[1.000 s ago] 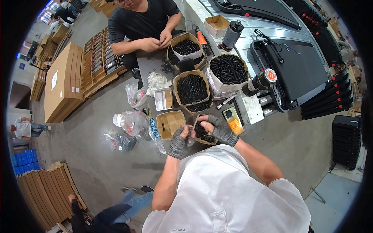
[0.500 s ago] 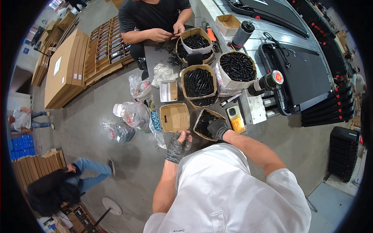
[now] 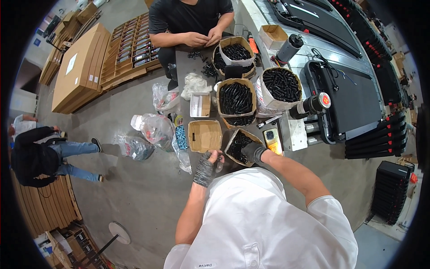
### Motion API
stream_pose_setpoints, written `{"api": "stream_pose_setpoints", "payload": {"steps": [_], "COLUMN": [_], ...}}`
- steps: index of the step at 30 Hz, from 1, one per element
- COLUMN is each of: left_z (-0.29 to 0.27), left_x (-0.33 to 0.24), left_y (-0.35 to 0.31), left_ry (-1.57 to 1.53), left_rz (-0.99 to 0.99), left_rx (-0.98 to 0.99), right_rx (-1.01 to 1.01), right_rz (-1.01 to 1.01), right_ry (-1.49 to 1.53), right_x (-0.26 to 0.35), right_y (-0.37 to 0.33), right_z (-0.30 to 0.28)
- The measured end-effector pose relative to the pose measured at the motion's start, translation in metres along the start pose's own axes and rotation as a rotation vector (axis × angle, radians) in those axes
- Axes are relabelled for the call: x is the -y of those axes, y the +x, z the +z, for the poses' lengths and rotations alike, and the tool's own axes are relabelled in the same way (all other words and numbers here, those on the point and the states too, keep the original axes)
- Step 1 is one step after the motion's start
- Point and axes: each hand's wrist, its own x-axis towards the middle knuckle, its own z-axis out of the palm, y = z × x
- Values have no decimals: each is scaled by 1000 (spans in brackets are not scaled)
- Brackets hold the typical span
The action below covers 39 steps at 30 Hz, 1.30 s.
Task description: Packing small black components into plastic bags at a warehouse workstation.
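Note:
My left hand (image 3: 206,170), in a grey glove with bare fingertips, is closed in a pinch just below a brown cardboard box (image 3: 218,130). Whatever it pinches is too small to make out. A single black piece lies against that box's left side. To the right, my right hand (image 3: 254,153), in a dark grey glove, reaches into a second cardboard box (image 3: 227,154) of small black parts (image 3: 239,144); its fingers are hidden among them. Farther back stand boxes heaped with black cylindrical parts (image 3: 235,97), and another such box (image 3: 281,85) is beside them.
A phone (image 3: 271,138) lies right of my right hand. A small white box (image 3: 197,106) and a white cloth (image 3: 194,86) sit at the table's left. Across the table, a person in black (image 3: 190,20) works with both hands. A dark upright cylinder (image 3: 309,106) stands at right.
The whole view has shifted slightly. My right hand stays inside the box of small parts, and my left hand keeps its pinch. A walking person at far left has moved farther back.

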Motion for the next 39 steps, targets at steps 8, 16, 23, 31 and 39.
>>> {"api": "stream_pose_setpoints", "payload": {"steps": [8,16,23,31,39], "left_z": [8,20,35,36,40], "left_x": [13,12,10,11,9], "left_y": [21,20,22,28,35], "left_ry": [152,281,271,213,201], "left_rz": [-40,-73,-104,-82,-38], "left_rx": [34,54,130,144,179], "right_rx": [-291,-254,-365,-424,-403], "right_rz": [-50,-10,29,1,143], "right_ry": [548,1746,2235,2036,1978], "right_x": [-30,0,24,26,41], "right_y": [-11,-72,-76,-75,-82], "right_z": [1,-38,-34,-33,-69]}}
